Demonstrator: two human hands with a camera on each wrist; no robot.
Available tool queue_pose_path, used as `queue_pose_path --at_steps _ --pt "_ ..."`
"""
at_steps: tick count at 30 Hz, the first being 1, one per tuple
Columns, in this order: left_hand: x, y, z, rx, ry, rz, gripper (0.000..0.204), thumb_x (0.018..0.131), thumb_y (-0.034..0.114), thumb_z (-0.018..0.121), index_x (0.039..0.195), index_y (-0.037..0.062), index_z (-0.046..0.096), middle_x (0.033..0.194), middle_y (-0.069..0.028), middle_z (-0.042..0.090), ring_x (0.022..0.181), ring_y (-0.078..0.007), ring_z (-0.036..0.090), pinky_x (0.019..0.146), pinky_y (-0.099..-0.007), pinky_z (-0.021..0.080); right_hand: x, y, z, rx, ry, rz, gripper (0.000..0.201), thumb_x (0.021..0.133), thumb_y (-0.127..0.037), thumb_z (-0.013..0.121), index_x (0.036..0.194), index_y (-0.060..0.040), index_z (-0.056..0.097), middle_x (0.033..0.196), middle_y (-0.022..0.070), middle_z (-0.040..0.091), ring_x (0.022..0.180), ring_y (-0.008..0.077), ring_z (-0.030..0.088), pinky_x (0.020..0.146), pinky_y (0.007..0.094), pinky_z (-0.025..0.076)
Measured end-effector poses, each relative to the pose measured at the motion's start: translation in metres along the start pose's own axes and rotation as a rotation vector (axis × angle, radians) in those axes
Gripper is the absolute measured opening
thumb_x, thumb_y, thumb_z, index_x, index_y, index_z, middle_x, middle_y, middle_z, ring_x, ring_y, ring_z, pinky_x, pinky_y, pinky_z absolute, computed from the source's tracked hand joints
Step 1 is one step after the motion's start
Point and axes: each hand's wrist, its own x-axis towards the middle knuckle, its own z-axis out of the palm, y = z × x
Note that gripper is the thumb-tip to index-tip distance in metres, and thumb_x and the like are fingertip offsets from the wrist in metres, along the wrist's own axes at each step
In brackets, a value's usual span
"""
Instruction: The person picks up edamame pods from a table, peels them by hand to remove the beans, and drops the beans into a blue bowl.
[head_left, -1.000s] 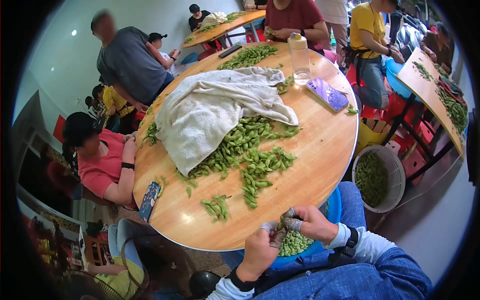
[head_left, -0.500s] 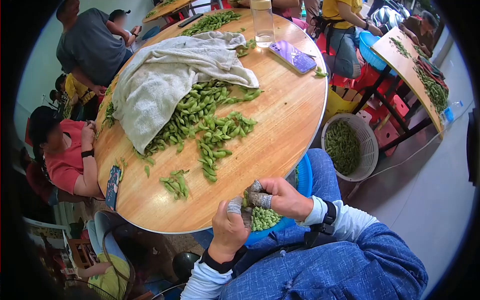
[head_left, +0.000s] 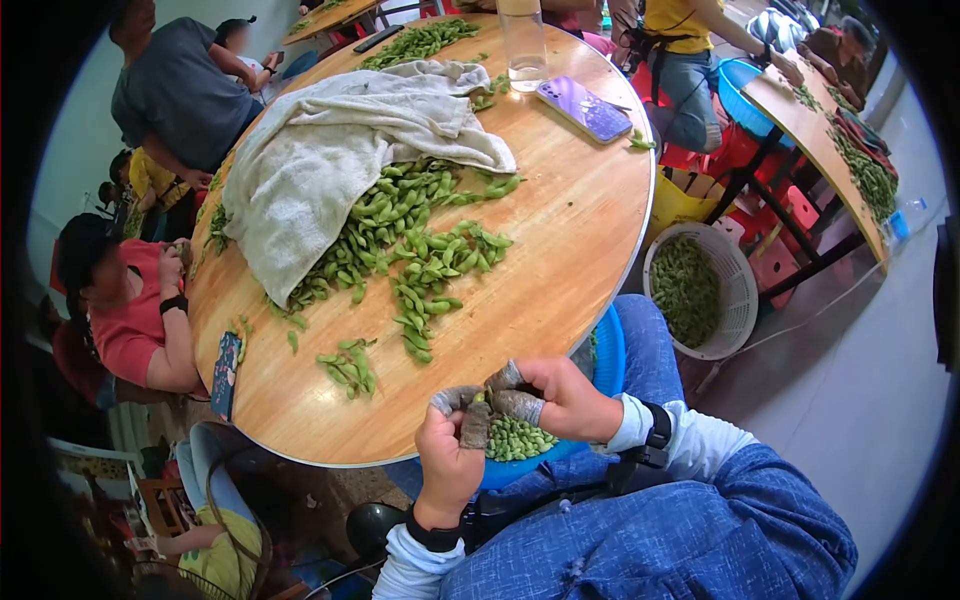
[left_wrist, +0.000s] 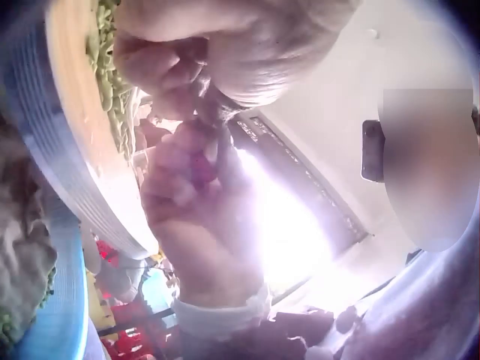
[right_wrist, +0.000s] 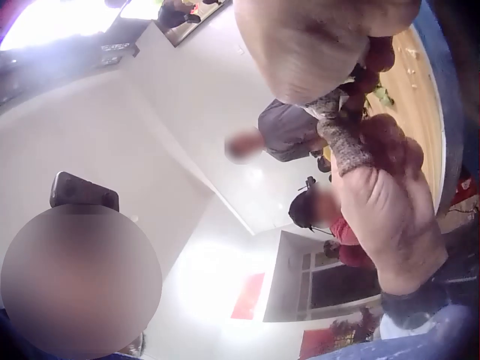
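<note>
we see the left hand (head_left: 448,455) pinching one green pod (head_left: 479,398) above the blue basin (head_left: 613,357) of beans (head_left: 519,439); the right hand (head_left: 572,400) curls its fingers (head_left: 519,406) just beside, their hold we cannot tell.

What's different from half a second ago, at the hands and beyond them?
The left hand's grey-wrapped finger and thumb have shifted slightly; it pinches a small green pod. The right hand has barely moved. Whether anything was let go, I can't tell. Beyond, the person in the yellow shirt has reached out rightward over the pale wooden table. The off-white cloth and purple phone stayed put.
</note>
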Motion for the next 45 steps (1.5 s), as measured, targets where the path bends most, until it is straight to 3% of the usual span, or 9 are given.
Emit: queue_pose_path --at_steps 4,10,19,22,29,32,39,44,45 --pt "-0.001 0.004 -0.012 -0.064 -0.092 -0.134 0.011 0.086 0.007 0.046 0.095 0.0000 0.049 0.076 -0.0022 0.054 0.063 -0.0068 0.047 0.056 -0.0190 0.040 0.001 -0.003 -0.003 -0.356 -0.083 -0.082 0.015 0.076 -0.005 0.058 0.089 0.0008 0.056 0.078 0.0144 0.058 0.072 0.0239 0.057 0.064 0.0308 0.044" --pt "0.001 0.006 -0.022 -0.422 -0.223 -0.489 0.009 0.085 0.012 0.048 0.094 0.0083 0.049 0.069 -0.0016 0.049 0.052 -0.0058 0.039 0.041 -0.0178 0.031 0.001 -0.006 -0.001 -0.507 -0.111 -0.119 0.018 0.058 0.003 0.053 0.075 0.0019 0.052 0.069 0.0223 0.052 0.068 0.0412 0.051 0.056 0.0396 0.041" --pt "-0.002 0.000 -0.012 -0.553 -0.144 -0.618 0.007 0.083 0.008 0.044 0.089 0.0088 0.048 0.062 0.0009 0.044 0.051 -0.0047 0.038 0.041 -0.0182 0.030 -0.003 -0.011 -0.005 -0.566 -0.221 -0.067 0.017 0.055 0.002 0.052 0.072 0.0019 0.053 0.070 0.0226 0.053 0.071 0.0413 0.052 0.058 0.0416 0.042" --pt "0.000 -0.001 -0.019 -0.452 -0.297 -0.676 0.012 0.082 0.003 0.045 0.092 0.0063 0.050 0.065 0.0008 0.047 0.051 -0.0053 0.040 0.044 -0.0184 0.032 -0.008 -0.009 -0.011 -0.637 -0.214 -0.065 0.018 0.055 0.002 0.052 0.073 0.0021 0.053 0.071 0.0229 0.053 0.071 0.0413 0.052 0.058 0.0421 0.042" --pt "-0.011 -0.009 -0.009 -0.210 -0.245 -0.375 0.023 0.079 -0.004 0.049 0.101 -0.0023 0.055 0.068 -0.0010 0.055 0.056 -0.0046 0.047 0.050 -0.0173 0.036 -0.013 0.001 -0.013 -0.519 -0.070 -0.011 0.019 0.055 0.002 0.053 0.075 0.0016 0.053 0.069 0.0222 0.053 0.069 0.0406 0.052 0.056 0.0414 0.041" --pt "-0.013 -0.008 -0.009 -0.153 -0.254 -0.451 0.015 0.084 0.008 0.052 0.096 0.0002 0.056 0.067 -0.0036 0.058 0.053 -0.0054 0.047 0.045 -0.0187 0.038 -0.014 0.004 -0.014 -0.553 -0.102 -0.031 0.020 0.056 0.002 0.053 0.075 0.0003 0.054 0.068 0.0211 0.053 0.068 0.0397 0.052 0.056 0.0408 0.042" --pt "-0.015 -0.027 -0.009 -0.477 -0.226 -0.542 0.012 0.084 0.013 0.052 0.093 0.0057 0.055 0.077 -0.0055 0.061 0.061 -0.0121 0.056 0.051 -0.0253 0.046 -0.012 -0.007 -0.007 -0.664 -0.119 -0.124 0.016 0.057 0.000 0.055 0.073 -0.0017 0.056 0.066 0.0191 0.054 0.067 0.0386 0.053 0.056 0.0404 0.042" --pt "-0.017 -0.033 -0.007 -0.582 -0.223 -0.465 0.012 0.085 0.012 0.051 0.094 0.0047 0.052 0.078 -0.0066 0.060 0.064 -0.0136 0.058 0.053 -0.0257 0.047 -0.011 -0.005 -0.005 -0.651 -0.087 -0.102 0.010 0.063 -0.002 0.056 0.072 -0.0008 0.057 0.067 0.0204 0.056 0.066 0.0388 0.054 0.055 0.0395 0.043" --pt "-0.016 -0.032 -0.007 -0.571 -0.240 -0.448 0.013 0.084 0.014 0.053 0.094 0.0053 0.052 0.078 -0.0060 0.060 0.065 -0.0138 0.058 0.054 -0.0262 0.047 -0.011 -0.001 -0.004 -0.573 -0.041 -0.125 0.007 0.068 -0.004 0.056 0.073 -0.0005 0.058 0.065 0.0195 0.056 0.060 0.0334 0.056 0.054 0.0369 0.043"
